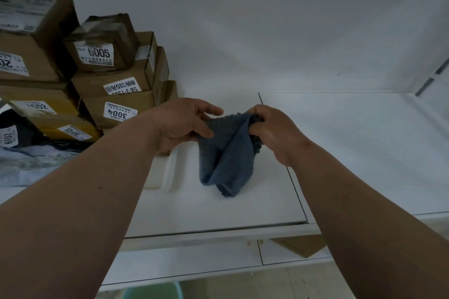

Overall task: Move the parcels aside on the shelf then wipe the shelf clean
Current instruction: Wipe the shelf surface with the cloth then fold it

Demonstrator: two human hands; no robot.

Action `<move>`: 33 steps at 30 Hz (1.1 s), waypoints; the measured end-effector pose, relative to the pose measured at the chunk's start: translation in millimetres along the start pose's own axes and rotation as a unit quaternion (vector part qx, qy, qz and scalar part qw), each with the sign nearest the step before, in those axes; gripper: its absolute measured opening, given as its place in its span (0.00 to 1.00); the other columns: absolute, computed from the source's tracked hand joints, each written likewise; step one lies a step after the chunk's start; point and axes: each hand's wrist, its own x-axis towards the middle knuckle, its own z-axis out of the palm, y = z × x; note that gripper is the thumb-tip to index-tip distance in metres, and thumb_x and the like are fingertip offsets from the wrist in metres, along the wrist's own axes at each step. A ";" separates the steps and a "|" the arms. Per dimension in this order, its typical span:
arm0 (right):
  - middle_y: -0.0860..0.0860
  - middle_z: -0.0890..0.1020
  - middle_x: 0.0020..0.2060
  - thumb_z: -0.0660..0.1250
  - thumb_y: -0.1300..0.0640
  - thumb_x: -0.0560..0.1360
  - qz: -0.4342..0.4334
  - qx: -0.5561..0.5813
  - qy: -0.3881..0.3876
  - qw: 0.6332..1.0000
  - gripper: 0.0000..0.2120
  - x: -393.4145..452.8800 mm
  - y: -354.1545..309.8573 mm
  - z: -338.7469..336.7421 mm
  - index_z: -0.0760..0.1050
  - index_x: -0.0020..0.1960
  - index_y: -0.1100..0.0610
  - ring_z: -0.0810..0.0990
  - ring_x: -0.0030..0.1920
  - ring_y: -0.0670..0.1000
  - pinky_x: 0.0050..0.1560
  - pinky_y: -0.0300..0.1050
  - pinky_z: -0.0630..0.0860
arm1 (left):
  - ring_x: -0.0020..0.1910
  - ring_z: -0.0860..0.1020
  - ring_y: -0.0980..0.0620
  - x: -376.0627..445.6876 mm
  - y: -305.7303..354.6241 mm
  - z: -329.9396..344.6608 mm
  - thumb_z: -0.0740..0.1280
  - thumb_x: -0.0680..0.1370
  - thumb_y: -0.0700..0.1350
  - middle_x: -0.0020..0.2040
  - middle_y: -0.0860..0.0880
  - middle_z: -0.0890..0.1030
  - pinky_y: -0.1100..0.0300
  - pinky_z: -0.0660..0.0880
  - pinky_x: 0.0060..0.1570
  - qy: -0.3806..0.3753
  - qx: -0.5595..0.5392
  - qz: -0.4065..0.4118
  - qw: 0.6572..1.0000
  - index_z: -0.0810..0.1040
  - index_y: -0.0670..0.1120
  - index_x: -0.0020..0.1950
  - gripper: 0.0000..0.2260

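Observation:
A blue-grey terry cloth [227, 155] hangs folded between both hands, its lower end touching the white shelf [352, 141]. My left hand [181, 124] pinches the cloth's upper left corner between thumb and fingers. My right hand [274, 132] grips the upper right corner in a closed fist. Several brown cardboard parcels [114, 85] with white number labels are stacked at the left end of the shelf, just behind my left hand. Yellow padded parcels [46, 109] and dark and grey bags [26, 153] lie in front of that stack.
The shelf has a white back wall and a right side wall with slotted rails [427, 82]. A seam [261, 102] splits the shelf board in two. A lower shelf [194, 262] holds a flat brown parcel [301, 246]. A green bin rim [155, 292] shows below.

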 end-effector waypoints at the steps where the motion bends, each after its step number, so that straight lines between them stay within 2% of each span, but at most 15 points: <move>1: 0.53 0.81 0.44 0.62 0.70 0.72 0.004 -0.029 -0.027 0.999 0.12 -2.6 -1.6 1.2 0.77 0.46 0.54 0.78 0.45 0.52 0.44 0.47 0.77 | 0.55 0.80 0.44 0.0 -0.3 1.0 0.68 0.71 0.27 0.53 0.42 0.81 0.54 0.79 0.54 0.034 0.066 0.001 0.997 0.79 0.47 0.57 0.20; 3: 0.54 0.80 0.43 0.61 0.72 0.70 0.027 -0.051 -0.076 0.995 0.14 -6.3 -2.4 2.8 0.77 0.43 0.55 0.77 0.43 0.53 0.43 0.46 0.74 | 0.53 0.80 0.44 -1.0 0.4 4.6 0.70 0.71 0.29 0.53 0.42 0.81 0.51 0.80 0.54 0.094 0.144 0.008 0.985 0.81 0.46 0.52 0.15; 5: 0.57 0.79 0.41 0.62 0.71 0.67 0.049 -0.046 -0.089 0.994 0.12 -8.0 -2.2 4.2 0.77 0.40 0.55 0.76 0.43 0.55 0.44 0.49 0.72 | 0.45 0.79 0.47 -3.4 2.1 8.2 0.70 0.72 0.32 0.48 0.42 0.81 0.57 0.79 0.43 0.125 0.143 0.014 0.982 0.81 0.45 0.47 0.09; 7: 0.56 0.77 0.39 0.63 0.67 0.63 0.063 -0.033 -0.089 0.993 0.08 -9.9 -4.5 5.9 0.76 0.38 0.56 0.73 0.42 0.55 0.43 0.49 0.69 | 0.40 0.75 0.52 -5.0 4.7 10.9 0.70 0.73 0.35 0.43 0.46 0.80 0.62 0.73 0.36 0.138 0.114 0.012 0.984 0.80 0.46 0.43 0.06; 9: 0.55 0.74 0.37 0.64 0.66 0.66 0.075 0.023 -0.095 0.992 0.05 -11.4 -6.4 6.7 0.74 0.35 0.57 0.70 0.41 0.54 0.40 0.46 0.66 | 0.40 0.74 0.54 -5.4 6.4 12.9 0.70 0.74 0.37 0.40 0.48 0.79 0.63 0.71 0.36 0.143 0.072 0.005 0.987 0.79 0.47 0.41 0.05; 11: 0.53 0.74 0.36 0.66 0.63 0.73 0.083 0.067 -0.101 0.989 0.08 -12.1 -7.6 6.1 0.74 0.35 0.56 0.71 0.41 0.52 0.40 0.44 0.65 | 0.40 0.75 0.54 -6.9 8.1 14.7 0.69 0.74 0.37 0.40 0.48 0.79 0.62 0.72 0.38 0.135 0.036 -0.001 0.990 0.78 0.47 0.41 0.05; 13: 0.50 0.76 0.37 0.71 0.54 0.73 0.068 0.011 -0.113 0.991 0.08 -15.0 -10.8 5.2 0.75 0.38 0.54 0.73 0.40 0.48 0.39 0.41 0.67 | 0.39 0.75 0.54 -8.4 10.3 15.9 0.69 0.75 0.37 0.39 0.48 0.78 0.62 0.73 0.36 0.120 0.009 -0.005 0.993 0.77 0.46 0.42 0.05; 15: 0.49 0.79 0.39 0.74 0.51 0.71 0.044 -0.046 -0.122 0.991 0.10 -16.9 -12.0 5.7 0.76 0.42 0.54 0.76 0.40 0.47 0.38 0.39 0.69 | 0.38 0.76 0.54 -9.9 12.9 18.0 0.68 0.76 0.38 0.40 0.48 0.79 0.62 0.74 0.34 0.114 -0.004 -0.007 0.993 0.77 0.46 0.42 0.04; 19: 0.53 0.78 0.39 0.72 0.60 0.72 0.010 -0.098 -0.062 0.993 0.05 -17.0 -7.2 4.1 0.76 0.45 0.59 0.76 0.40 0.50 0.37 0.40 0.71 | 0.39 0.76 0.53 -11.2 14.5 17.4 0.68 0.77 0.39 0.41 0.47 0.79 0.62 0.76 0.34 0.122 -0.013 -0.001 0.992 0.78 0.45 0.44 0.03; 22: 0.50 0.75 0.35 0.69 0.57 0.75 0.001 -0.166 -0.029 0.986 0.09 -12.3 -3.2 0.0 0.73 0.38 0.57 0.73 0.37 0.48 0.34 0.40 0.66 | 0.42 0.77 0.54 -12.2 13.5 12.1 0.69 0.76 0.39 0.46 0.46 0.80 0.64 0.77 0.37 0.126 0.145 0.016 0.981 0.81 0.44 0.49 0.03; 25: 0.49 0.73 0.32 0.68 0.54 0.76 -0.019 -0.197 0.018 0.980 0.14 -9.2 -5.4 0.1 0.69 0.34 0.55 0.72 0.36 0.48 0.33 0.42 0.65 | 0.37 0.73 0.58 -11.0 15.5 10.5 0.69 0.76 0.41 0.43 0.49 0.78 0.68 0.69 0.33 0.174 0.282 0.051 0.942 0.81 0.43 0.51 0.05; 27: 0.54 0.78 0.33 0.66 0.54 0.77 -0.038 -0.173 0.061 0.982 0.13 -5.9 -10.5 -0.5 0.73 0.38 0.60 0.77 0.37 0.53 0.37 0.47 0.71 | 0.32 0.72 0.57 -6.6 18.4 10.1 0.68 0.77 0.42 0.38 0.49 0.76 0.68 0.68 0.28 0.231 0.239 0.068 0.941 0.80 0.44 0.49 0.03; 29: 0.60 0.82 0.37 0.66 0.55 0.77 -0.056 -0.096 0.100 0.989 0.11 -2.1 -18.6 -2.0 0.75 0.43 0.64 0.82 0.37 0.57 0.44 0.54 0.79 | 0.28 0.75 0.53 -5.4 23.4 10.5 0.67 0.78 0.40 0.35 0.46 0.77 0.65 0.73 0.24 0.254 0.105 0.060 0.960 0.78 0.45 0.48 0.01; 31: 0.59 0.83 0.37 0.67 0.55 0.76 -0.091 -0.044 0.148 0.984 0.09 3.6 -25.9 -5.5 0.77 0.44 0.61 0.83 0.40 0.57 0.47 0.58 0.80 | 0.33 0.80 0.48 -3.4 27.2 10.2 0.66 0.79 0.39 0.37 0.43 0.79 0.59 0.80 0.33 0.261 0.007 0.094 0.961 0.78 0.46 0.44 0.05; 33: 0.51 0.81 0.36 0.66 0.55 0.77 -0.140 -0.047 0.193 0.970 0.07 3.7 -37.0 -11.1 0.78 0.44 0.58 0.80 0.41 0.51 0.46 0.51 0.78 | 0.39 0.79 0.50 -2.6 35.1 8.7 0.66 0.78 0.40 0.39 0.46 0.79 0.60 0.78 0.41 0.299 0.040 0.165 0.939 0.78 0.50 0.40 0.08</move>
